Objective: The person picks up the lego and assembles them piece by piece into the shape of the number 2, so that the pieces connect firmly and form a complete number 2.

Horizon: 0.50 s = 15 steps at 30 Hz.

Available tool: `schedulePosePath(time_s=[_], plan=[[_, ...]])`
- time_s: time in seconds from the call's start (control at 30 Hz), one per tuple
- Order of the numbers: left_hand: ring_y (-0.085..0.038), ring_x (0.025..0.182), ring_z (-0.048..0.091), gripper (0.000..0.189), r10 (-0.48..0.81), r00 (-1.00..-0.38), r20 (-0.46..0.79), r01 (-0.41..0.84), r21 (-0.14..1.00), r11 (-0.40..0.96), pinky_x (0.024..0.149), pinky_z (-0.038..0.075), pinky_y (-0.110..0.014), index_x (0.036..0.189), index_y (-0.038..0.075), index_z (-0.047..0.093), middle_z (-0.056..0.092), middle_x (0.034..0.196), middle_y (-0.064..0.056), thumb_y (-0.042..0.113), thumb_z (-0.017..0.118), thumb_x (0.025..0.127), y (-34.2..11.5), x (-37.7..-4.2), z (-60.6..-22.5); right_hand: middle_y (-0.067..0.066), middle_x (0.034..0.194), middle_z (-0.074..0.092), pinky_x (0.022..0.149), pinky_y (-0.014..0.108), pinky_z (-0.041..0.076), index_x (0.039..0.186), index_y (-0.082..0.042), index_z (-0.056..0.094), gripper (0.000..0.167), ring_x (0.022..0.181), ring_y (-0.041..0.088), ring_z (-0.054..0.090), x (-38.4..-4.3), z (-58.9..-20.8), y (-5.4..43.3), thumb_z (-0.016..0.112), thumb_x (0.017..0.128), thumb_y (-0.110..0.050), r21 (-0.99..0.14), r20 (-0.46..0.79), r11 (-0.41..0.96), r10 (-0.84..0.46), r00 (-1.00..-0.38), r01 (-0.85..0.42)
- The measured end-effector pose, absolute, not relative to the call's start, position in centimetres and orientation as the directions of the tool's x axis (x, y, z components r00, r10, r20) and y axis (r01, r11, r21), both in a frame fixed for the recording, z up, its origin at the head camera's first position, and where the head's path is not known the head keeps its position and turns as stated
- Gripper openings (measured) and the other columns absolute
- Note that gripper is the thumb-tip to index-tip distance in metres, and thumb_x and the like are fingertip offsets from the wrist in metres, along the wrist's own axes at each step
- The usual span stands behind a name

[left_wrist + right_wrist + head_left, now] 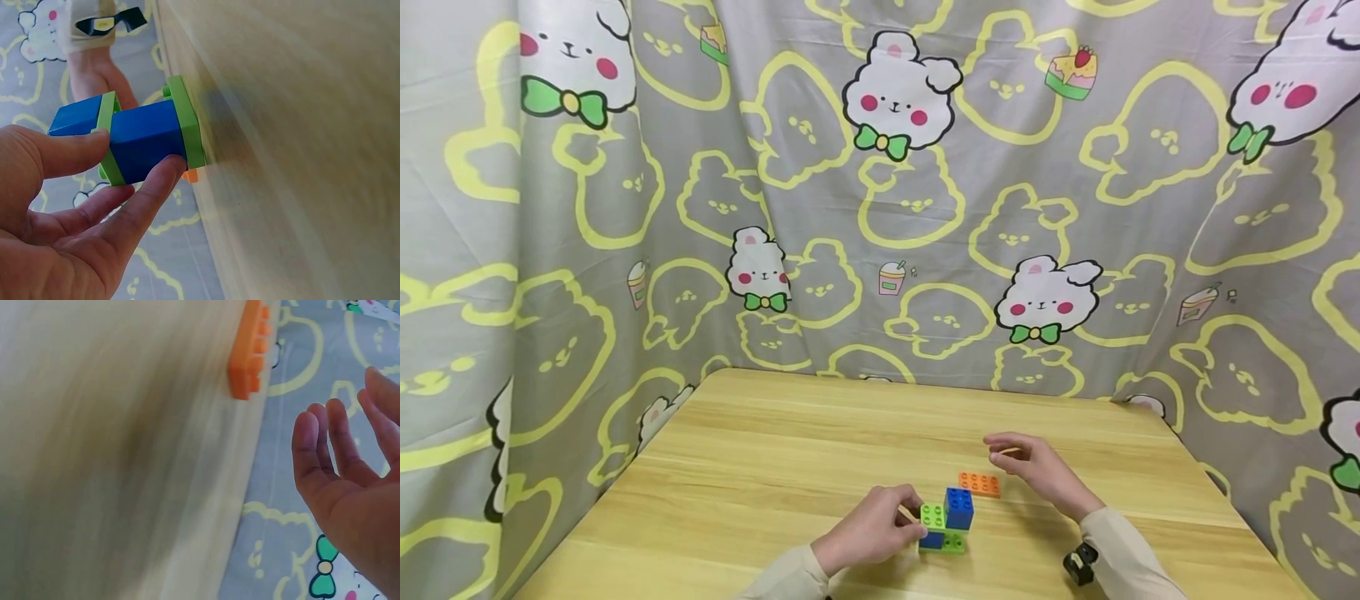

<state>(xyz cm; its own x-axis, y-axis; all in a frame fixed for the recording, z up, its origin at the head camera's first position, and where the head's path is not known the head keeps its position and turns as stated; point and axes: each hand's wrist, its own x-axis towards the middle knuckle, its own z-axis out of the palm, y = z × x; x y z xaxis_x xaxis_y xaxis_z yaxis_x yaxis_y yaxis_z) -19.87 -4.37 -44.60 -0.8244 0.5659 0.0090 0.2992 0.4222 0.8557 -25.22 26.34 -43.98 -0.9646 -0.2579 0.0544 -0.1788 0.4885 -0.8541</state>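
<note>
My left hand (880, 525) grips a small stack of toy building bricks from its left side, thumb and fingers on its edges. At the base is a light green plate (187, 125), then a blue brick (147, 137), then a second light green plate (932, 517). A topmost blue brick (958, 508) juts out to the right. Behind the stack an orange plate (979, 484) lies flat on the table, studs up. Above and right of that orange plate hovers my right hand (1037, 467), fingers loosely bent and holding nothing.
The pale wooden table (775, 450) spreads around the bricks. A grey curtain (820, 208) with cartoon prints hangs behind and along both sides. A black strap device (1080, 564) sits on the right wrist.
</note>
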Motion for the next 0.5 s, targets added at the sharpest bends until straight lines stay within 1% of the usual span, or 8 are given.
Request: schedulePosePath(time_s=[0.07,0.2,0.33,0.5], plan=[[-0.007,0.086,0.071,0.019,0.567,-0.824,0.008,0.298,0.856,0.422,0.072,0.057,-0.020,0.111,0.005,0.068,0.071,0.106,-0.003,0.010,0.074,0.094,-4.4,-19.9,-44.6,0.019,0.132,0.066,0.091,0.038,0.057,0.137,-0.003,0.062,0.044,0.111,0.025,0.066,-25.6,-44.4,26.4,0.067,0.100,-0.027,-0.838,0.058,0.512,-0.265,-0.963,-0.191],[-0.006,0.085,0.071,0.019,0.568,-0.823,0.010,0.301,0.855,0.421,0.071,0.057,-0.020,0.111,0.005,0.068,0.071,0.105,-0.002,0.010,0.074,0.094,-4.3,-19.9,-44.7,0.015,0.131,0.068,0.090,0.039,0.055,0.132,-0.006,0.067,0.038,0.111,0.026,0.065,-26.0,-45.2,26.4,0.070,0.098,-0.022,-0.801,0.055,0.561,-0.279,-0.959,-0.209],[-0.006,0.085,0.071,0.019,0.571,-0.821,0.016,0.308,0.854,0.419,0.071,0.057,-0.019,0.111,0.005,0.068,0.071,0.105,-0.002,0.011,0.074,0.094,-4.3,-20.0,-44.7,0.012,0.131,0.068,0.090,0.041,0.054,0.129,-0.010,0.070,0.037,0.110,0.025,0.063,-26.2,-45.8,26.4,0.075,0.095,-0.024,-0.769,0.040,0.603,-0.287,-0.957,-0.213],[-0.008,0.085,0.071,0.020,0.573,-0.819,0.015,0.308,0.854,0.419,0.071,0.057,-0.020,0.112,0.005,0.067,0.071,0.107,-0.003,0.011,0.074,0.094,-4.3,-20.0,-44.7,0.011,0.128,0.068,0.084,0.038,0.051,0.127,-0.011,0.071,0.039,0.102,0.022,0.059,-26.2,-46.3,26.4,0.079,0.091,-0.023,-0.738,0.028,0.632,-0.325,-0.945,-0.239]])
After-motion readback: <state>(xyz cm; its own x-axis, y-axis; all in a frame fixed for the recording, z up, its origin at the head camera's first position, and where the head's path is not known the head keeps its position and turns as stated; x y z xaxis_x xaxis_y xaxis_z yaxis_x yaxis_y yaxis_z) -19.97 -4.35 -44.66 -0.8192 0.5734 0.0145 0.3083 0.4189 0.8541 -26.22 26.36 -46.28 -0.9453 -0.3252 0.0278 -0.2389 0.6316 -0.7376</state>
